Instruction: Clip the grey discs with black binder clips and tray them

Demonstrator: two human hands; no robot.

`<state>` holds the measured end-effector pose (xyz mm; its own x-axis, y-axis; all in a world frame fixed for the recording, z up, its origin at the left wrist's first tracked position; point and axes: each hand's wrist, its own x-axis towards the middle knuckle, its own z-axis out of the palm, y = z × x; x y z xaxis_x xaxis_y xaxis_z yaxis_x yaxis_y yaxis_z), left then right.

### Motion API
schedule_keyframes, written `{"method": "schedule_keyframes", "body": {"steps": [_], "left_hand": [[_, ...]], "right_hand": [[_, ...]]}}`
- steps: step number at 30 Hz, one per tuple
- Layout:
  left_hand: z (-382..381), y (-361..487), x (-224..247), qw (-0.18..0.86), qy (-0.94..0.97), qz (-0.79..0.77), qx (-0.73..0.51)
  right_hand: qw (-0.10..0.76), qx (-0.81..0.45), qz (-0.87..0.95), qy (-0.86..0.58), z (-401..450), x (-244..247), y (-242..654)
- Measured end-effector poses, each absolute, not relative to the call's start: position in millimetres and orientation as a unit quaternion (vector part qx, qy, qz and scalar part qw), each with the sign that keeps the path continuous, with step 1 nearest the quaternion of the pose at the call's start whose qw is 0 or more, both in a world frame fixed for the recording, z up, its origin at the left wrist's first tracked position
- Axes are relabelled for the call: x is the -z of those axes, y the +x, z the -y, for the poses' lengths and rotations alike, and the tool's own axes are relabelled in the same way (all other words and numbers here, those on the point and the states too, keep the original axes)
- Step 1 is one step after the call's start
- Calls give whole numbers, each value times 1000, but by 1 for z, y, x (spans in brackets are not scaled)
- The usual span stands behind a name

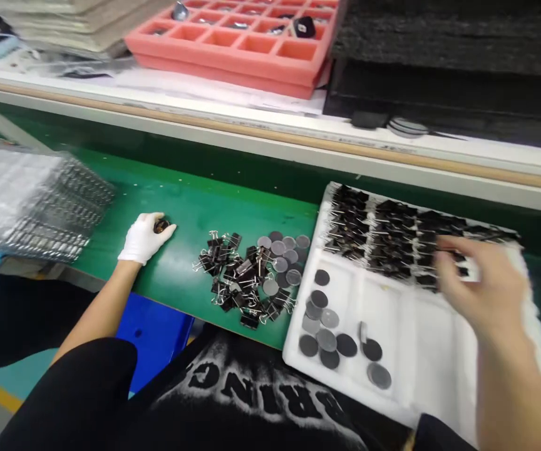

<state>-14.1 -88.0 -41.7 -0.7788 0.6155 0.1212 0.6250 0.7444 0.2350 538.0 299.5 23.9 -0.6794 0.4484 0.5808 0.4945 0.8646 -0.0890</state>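
Observation:
My left hand (143, 239), in a white glove, rests on the green bench at the left. Its thumb and fingers curl round a small round dark part (161, 226) with a coppery tint, whose kind I cannot make out. My right hand (484, 282), bare and slightly blurred, is over the right side of a white tray (432, 341). Thumb and forefinger pinch near a row of black binder clips (395, 238); what lies between them is too blurred to name. Between my hands lies a heap of loose black binder clips (247, 275), beside grey discs (290, 255).
More dark discs (327, 339) lie in the tray's near left compartment. Stacked clear plastic trays (30, 200) stand at the left. Behind runs a shelf edge (261, 138), bearing an orange compartment tray (233, 62) and black foam sheets (453, 69). A blue bin (155, 332) is below the bench.

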Motion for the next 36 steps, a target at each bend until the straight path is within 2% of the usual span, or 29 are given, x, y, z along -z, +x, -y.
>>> {"method": "schedule_keyframes", "body": {"steps": [4, 8, 10, 14, 17, 23, 28, 36], "left_hand": [[11, -8, 48, -14, -414, 893, 177], [-64, 24, 51, -98, -505, 817, 261], [-90, 40, 50, -141, -569, 769, 254], [-110, 53, 52, -161, -645, 711, 228], [-109, 51, 55, -160, -653, 705, 227], [-107, 53, 53, -137, -673, 697, 208], [-106, 54, 52, -144, -662, 711, 188], [-109, 52, 55, -174, -674, 691, 195]], "right_hand": [[184, -39, 973, -134, -234, -19, 488], [49, -54, 985, -153, -205, 6, 456], [20, -93, 984, -150, -205, 14, 456], [77, -161, 968, -178, -209, 2, 458], [128, -251, 928, -244, -208, -18, 426], [95, -484, 826, -271, -225, -8, 275], [65, -474, 837, -266, -239, 9, 202], [49, -352, 888, -292, -233, 26, 197]]}}
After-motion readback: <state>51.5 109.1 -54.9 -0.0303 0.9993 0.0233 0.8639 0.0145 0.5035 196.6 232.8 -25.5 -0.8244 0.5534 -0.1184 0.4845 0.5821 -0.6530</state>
